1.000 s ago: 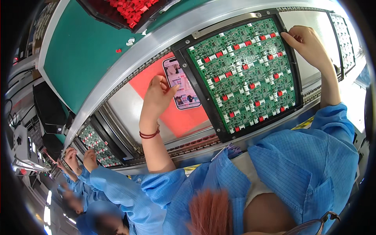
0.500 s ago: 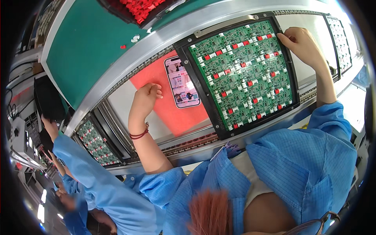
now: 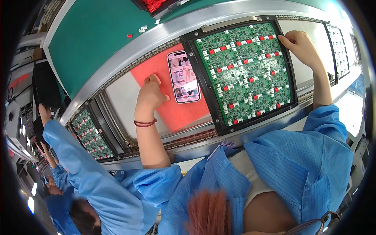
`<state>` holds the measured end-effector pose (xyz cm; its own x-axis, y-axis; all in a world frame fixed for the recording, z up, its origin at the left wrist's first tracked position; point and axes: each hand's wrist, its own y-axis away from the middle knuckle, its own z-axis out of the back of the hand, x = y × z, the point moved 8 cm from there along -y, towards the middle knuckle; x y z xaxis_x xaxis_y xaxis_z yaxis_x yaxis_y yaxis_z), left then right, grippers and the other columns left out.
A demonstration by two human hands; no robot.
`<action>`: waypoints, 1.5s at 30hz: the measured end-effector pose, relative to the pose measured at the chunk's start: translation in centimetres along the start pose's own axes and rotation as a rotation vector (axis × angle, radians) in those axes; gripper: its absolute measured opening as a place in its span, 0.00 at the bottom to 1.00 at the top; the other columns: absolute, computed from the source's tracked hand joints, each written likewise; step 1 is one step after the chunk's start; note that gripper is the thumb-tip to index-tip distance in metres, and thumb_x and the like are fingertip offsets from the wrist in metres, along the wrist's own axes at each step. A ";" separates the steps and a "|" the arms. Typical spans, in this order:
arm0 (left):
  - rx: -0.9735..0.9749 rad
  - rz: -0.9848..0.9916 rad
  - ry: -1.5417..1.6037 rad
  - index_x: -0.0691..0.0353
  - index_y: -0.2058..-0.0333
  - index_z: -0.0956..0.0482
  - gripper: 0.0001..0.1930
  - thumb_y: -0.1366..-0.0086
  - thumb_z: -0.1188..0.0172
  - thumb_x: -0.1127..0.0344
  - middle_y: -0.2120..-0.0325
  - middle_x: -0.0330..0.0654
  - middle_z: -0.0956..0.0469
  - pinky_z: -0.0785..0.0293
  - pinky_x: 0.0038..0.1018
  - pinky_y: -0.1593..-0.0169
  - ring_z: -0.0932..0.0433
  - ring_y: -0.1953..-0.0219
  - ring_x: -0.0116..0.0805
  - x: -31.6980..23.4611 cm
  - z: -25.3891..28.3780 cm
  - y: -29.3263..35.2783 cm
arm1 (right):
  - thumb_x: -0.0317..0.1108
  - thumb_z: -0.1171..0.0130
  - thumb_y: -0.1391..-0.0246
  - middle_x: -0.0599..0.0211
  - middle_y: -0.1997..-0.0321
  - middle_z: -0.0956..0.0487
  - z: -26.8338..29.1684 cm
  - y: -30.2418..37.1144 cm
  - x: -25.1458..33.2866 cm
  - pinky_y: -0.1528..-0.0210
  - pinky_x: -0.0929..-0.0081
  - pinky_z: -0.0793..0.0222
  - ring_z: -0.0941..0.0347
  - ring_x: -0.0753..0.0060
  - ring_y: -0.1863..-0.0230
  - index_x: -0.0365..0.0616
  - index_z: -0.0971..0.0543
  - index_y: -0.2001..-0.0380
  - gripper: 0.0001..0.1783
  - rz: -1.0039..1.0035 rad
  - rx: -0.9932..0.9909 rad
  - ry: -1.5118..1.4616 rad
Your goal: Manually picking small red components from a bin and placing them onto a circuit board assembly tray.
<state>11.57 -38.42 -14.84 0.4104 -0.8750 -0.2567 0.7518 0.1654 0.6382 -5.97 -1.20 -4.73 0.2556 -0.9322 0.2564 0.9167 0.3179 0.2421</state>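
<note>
A black-framed carrier (image 3: 207, 86) filled with green circuit boards (image 3: 250, 74) lies across the conveyor in front of me. Small red and white connectors dot the boards. My right hand (image 3: 299, 45) pinches the carrier's right edge near its upper corner, fingers bent. Over a red sheet (image 3: 180, 117) my left hand (image 3: 150, 94) hovers or rests, which I cannot tell. Its thumb stands apart from the half-bent fingers, and nothing shows in it. Just right of that hand lies a lit smartphone (image 3: 184, 80) on the sheet, partly beside the carrier's left edge.
Another board carrier (image 3: 94, 135) stands at the left on the conveyor, a further one (image 3: 338, 49) at the far right. Beyond the metal rail, a green mat (image 3: 90, 58) bears a dark bin of red parts (image 3: 154, 4) and a few loose pieces. A co-worker's blue sleeve (image 3: 78, 156) reaches in at left.
My left hand has moved right, nearer the phone, and its thumb has spread from the fingers. The right hand keeps its hold on the carrier edge. The view has shifted slightly.
</note>
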 end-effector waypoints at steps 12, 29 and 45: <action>-0.177 -0.027 0.160 0.63 0.68 0.31 0.21 0.61 0.30 0.72 0.71 0.44 0.27 0.28 0.33 0.67 0.26 0.72 0.41 -1.5 1.8 0.1 | 0.44 0.47 0.46 0.64 0.90 0.37 0.4 0.1 -0.2 0.80 0.72 0.46 0.43 0.76 0.86 0.32 0.24 0.83 0.24 0.001 0.055 -0.083; -0.597 -0.365 0.338 0.69 0.66 0.24 0.07 0.39 0.45 0.70 0.71 0.46 0.22 0.27 0.23 0.63 0.22 0.69 0.32 -21.6 14.3 4.4 | 0.40 0.49 0.45 0.59 0.74 0.26 6.9 -4.3 2.7 0.65 0.62 0.33 0.30 0.56 0.70 0.40 0.26 0.78 0.15 0.693 -0.405 -0.241; -0.803 -0.456 -0.563 0.64 0.74 0.24 0.06 0.44 0.47 0.69 0.70 0.48 0.23 0.26 0.35 0.62 0.23 0.65 0.43 -31.4 15.5 -4.4 | 0.32 0.43 0.60 0.68 0.66 0.24 5.5 -12.0 11.7 0.57 0.71 0.32 0.29 0.68 0.57 0.46 0.21 0.77 0.05 0.786 -0.441 0.206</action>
<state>-12.65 -18.73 1.62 -0.1354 -0.9791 0.1517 0.9763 -0.1579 -0.1477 -15.66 -14.91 0.51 0.8648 -0.5018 0.0146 0.4796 0.8171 -0.3199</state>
